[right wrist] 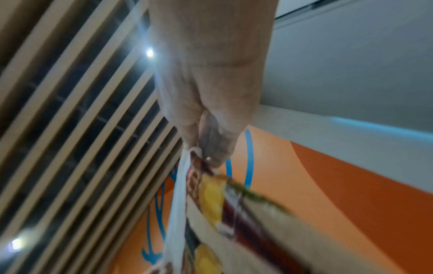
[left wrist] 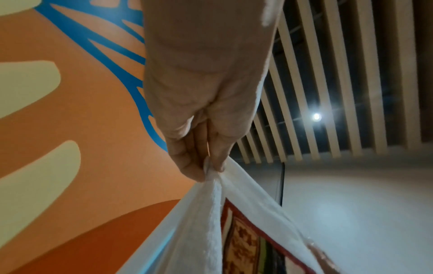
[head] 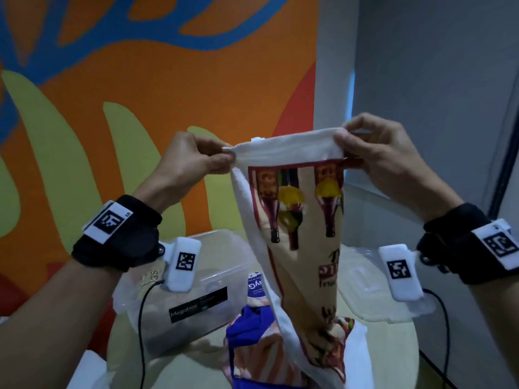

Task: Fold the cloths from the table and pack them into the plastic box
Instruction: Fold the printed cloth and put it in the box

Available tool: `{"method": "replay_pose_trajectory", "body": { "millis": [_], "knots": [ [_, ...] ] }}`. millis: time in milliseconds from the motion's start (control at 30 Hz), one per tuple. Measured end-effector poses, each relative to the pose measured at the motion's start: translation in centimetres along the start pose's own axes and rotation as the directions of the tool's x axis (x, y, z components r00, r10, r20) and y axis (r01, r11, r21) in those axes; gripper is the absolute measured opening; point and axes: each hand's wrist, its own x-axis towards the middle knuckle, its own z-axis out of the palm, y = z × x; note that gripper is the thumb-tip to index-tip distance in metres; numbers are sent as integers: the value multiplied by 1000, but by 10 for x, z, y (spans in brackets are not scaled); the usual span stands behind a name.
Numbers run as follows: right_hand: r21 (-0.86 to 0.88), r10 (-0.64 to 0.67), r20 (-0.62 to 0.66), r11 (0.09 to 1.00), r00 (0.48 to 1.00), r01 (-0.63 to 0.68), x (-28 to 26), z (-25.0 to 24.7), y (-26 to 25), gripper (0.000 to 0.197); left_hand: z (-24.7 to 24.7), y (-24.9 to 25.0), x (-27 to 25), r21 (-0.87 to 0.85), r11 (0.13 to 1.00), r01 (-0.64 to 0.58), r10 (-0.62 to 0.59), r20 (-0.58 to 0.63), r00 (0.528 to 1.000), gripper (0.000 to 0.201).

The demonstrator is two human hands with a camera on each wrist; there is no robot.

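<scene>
**Printed towel held up by its top corners above the tabletop**

The left hand (head: 193,155) pinches the upper left corner of a white terry towel with a cream panel printed with dark bottles and yellow fruit (head: 297,220), thumb and fingers closed on the white hem. The right hand (head: 373,153) pinches the opposite upper corner in the same way. The top edge runs nearly level between the two hands, and the towel hangs down in a narrowing drape. Its lower end is bunched on the pale round tabletop (head: 393,349).

The left wrist view shows the left hand (left wrist: 201,129) from below, fingertips gripping the white hem of the towel (left wrist: 211,222). The right wrist view is blurred, but the right hand (right wrist: 211,102) grips the towel's edge (right wrist: 206,200) there too.

Just beside the towel's lower end lies a crumpled blue, white and orange cloth (head: 250,341). Behind it on the tabletop stands a clear plastic box with a black "Megabox" label (head: 202,299), with folded fabric inside. A clear plastic lid (head: 365,279) lies to the right.
</scene>
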Motion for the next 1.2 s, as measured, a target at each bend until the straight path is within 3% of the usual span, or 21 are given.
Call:
{"method": "replay_pose_trajectory", "body": {
  "millis": [67, 100, 167, 233, 267, 333, 400, 467, 533, 567, 633, 700, 767, 800, 833, 933, 1033, 1100, 1133, 1200],
  "knots": [
    [159, 26, -66, 987, 997, -15, -4, 4, -10, 16, 2, 13, -4, -109, 993, 37, -38, -9, 999, 11],
    [195, 65, -29, 979, 997, -58, -9, 6, -12, 31, 4, 16, -7, -139, 988, 61, -63, -9, 998, 13],
    [58, 150, 168, 985, 974, -162, -26, 16, -2, 50, 10, 14, -14, -143, 984, 102, -100, 20, 995, 15],
    [-183, 236, 313, 965, 920, -185, -49, 27, 19, 39, 16, 5, -25, -104, 984, 145, -132, 120, 984, 14],
    [-236, 281, 310, 948, 908, -213, -59, 29, 29, 29, 17, -2, -32, -80, 980, 182, -163, 198, 967, 13],
    [-209, 368, 261, 924, 892, -320, -72, 26, 43, 24, 17, -15, -43, -75, 963, 259, -219, 342, 914, 16],
    [-79, 431, 222, 902, 875, -424, -76, 23, 45, 29, 19, -28, -48, -227, 924, 308, -234, 302, 924, 26],
    [79, 470, 133, 873, 873, -482, -71, 25, 42, 27, 27, -39, -53, -540, 768, 345, -287, 192, 939, 40],
    [183, 475, 54, 860, 878, -477, -62, 33, 43, 23, 46, -56, -70, -712, 542, 446, -253, 367, 895, 64],
    [191, 479, 24, 860, 878, -474, -57, 38, 45, 19, 60, -64, -84, -681, 516, 520, -214, 486, 847, 72],
    [230, 511, -17, 838, 859, -494, -52, 42, 57, 14, 82, -75, -110, -546, 592, 593, -209, 606, 767, 62],
    [402, 592, -28, 744, 805, -533, -57, 38, 71, 21, 98, -83, -123, -539, 614, 577, -247, 563, 789, 36],
    [613, 652, 118, 546, 749, -572, -80, 33, 91, 47, 105, -87, -134, -662, 418, 623, -311, 539, 782, 28],
    [627, 676, 188, 476, 712, -617, -99, 34, 103, 57, 107, -94, -138, -686, 338, 644, -341, 548, 764, 31],
    [585, 697, 232, 458, 679, -670, -119, 37, 115, 61, 109, -102, -143, -673, 326, 664, -366, 558, 745, 33],
    [501, 694, 296, 472, 656, -725, -158, 42, 135, 52, 114, -117, -154, -585, 431, 688, -380, 573, 726, 36],
    [646, 629, 234, 469, 741, -602, -146, 26, 128, 32, 105, -111, -140, -631, 469, 619, -327, 526, 785, 41],
    [711, 428, 378, 434, 821, -553, -133, 22, 114, 45, 103, -105, -130, -705, 417, 574, -248, 519, 818, 46],
    [656, 392, 410, 500, 823, -565, -134, 21, 117, 44, 105, -107, -128, -715, 402, 573, -237, 523, 819, 46],
    [359, 500, 339, 714, 797, -601, -144, 26, 133, 38, 111, -117, -133, -653, 464, 599, -268, 541, 797, 46]
  ]
}}
